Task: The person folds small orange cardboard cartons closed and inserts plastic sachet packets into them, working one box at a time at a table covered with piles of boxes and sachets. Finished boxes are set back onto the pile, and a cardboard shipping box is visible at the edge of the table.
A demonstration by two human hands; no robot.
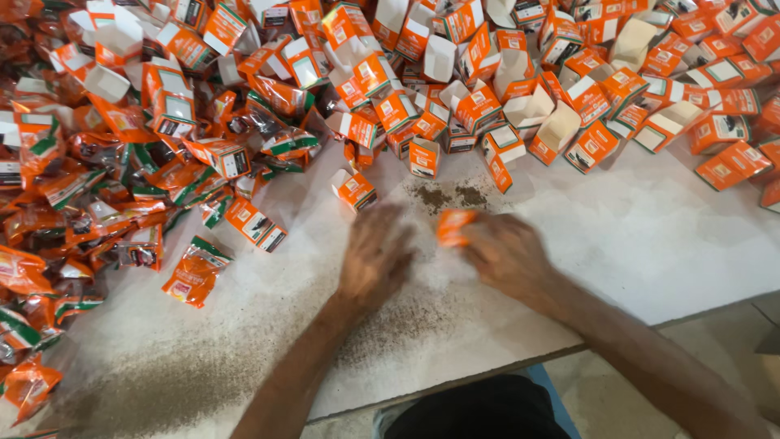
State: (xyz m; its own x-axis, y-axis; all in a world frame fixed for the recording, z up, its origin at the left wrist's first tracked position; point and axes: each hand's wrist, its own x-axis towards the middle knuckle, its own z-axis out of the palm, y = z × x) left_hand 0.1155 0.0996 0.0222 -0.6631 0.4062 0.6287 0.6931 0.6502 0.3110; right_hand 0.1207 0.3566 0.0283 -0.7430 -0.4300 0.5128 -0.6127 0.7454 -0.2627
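Observation:
My right hand (505,254) is closed on a small orange carton (452,226), held just above the white table (650,236). My left hand (375,254) hovers beside it, blurred by motion, with fingers curled down toward the table surface; whether it holds anything I cannot tell. A small open orange and white carton (354,189) lies just beyond my left hand. An orange foil pouch (193,273) lies to the left of my left forearm.
A big heap of open orange and white cartons (504,73) covers the far side of the table. Shiny orange pouches (89,187) are piled along the left. Dark spilled powder (447,195) dusts the surface in front of my hands. The table's near edge (520,364) runs under my forearms.

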